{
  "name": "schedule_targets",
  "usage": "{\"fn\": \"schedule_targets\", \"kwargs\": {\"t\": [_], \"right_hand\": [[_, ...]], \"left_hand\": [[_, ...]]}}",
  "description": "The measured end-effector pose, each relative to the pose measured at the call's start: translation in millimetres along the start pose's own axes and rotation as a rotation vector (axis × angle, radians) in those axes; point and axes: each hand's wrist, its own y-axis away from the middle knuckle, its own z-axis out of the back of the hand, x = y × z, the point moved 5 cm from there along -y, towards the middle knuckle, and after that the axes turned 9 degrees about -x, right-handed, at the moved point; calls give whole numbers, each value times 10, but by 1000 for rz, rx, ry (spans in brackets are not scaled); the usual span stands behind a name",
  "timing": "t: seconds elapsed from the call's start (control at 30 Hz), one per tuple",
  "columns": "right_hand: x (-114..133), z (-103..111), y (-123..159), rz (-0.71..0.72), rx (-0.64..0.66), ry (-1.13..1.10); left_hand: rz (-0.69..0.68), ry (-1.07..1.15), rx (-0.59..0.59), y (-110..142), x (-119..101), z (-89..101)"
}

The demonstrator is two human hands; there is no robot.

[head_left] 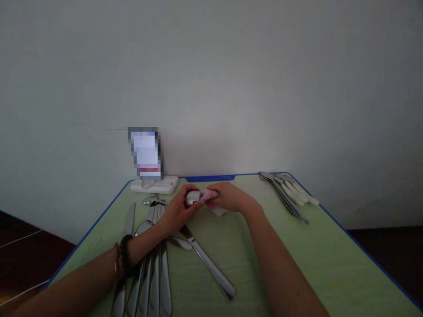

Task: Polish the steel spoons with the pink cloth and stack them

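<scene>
My left hand (176, 207) is closed around the bowl of a metal spoon (193, 197) above the middle of the table. Pinched in my right hand (231, 197) is a white, pinkish tissue (218, 210), wrapped about the spoon's handle close to the bowl. Most of that handle is hidden by the tissue and fingers. Below my hands, a long-handled metal utensil (211, 266) lies slantwise on the table, its far end covered by my left hand. Under my left forearm spreads a group of metal cutlery (155, 281), with knife blades and spoon bowls showing.
The green table (211, 299) has a blue edge and stands against a wall. At the back left, a phone (145, 154), blurred out, leans upright by a white flat device (168, 185). Stacked metal cutlery (287, 198) and white-handled cutlery (294, 193) lie at the back right.
</scene>
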Motion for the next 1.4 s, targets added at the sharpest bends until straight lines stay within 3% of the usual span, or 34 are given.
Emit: {"fn": "schedule_targets", "kwargs": {"t": [0.2,0.4,0.53,0.63,0.87,1.03,1.23,1.4], "right_hand": [[-29,12,12,15,35,-55],[-293,220,139,-115,28,-81],[-416,249,231,-189,119,-73],[-360,184,229,-217,196,-10],[43,-67,112,-178,305,24],[22,-113,110,-182,341,-58],[-248,133,257,-232,282,-91],[-295,412,410,-283,149,-183]], "left_hand": [[-2,-56,3,10,-20,11],[12,-52,-49,14,-36,46],[46,-45,57,23,-47,7],[45,-48,104,34,-57,-10],[-14,-21,172,52,-45,-23],[-34,2,193,61,-60,-34],[24,-44,88,39,-61,23],[132,62,97,46,0,20]]}}
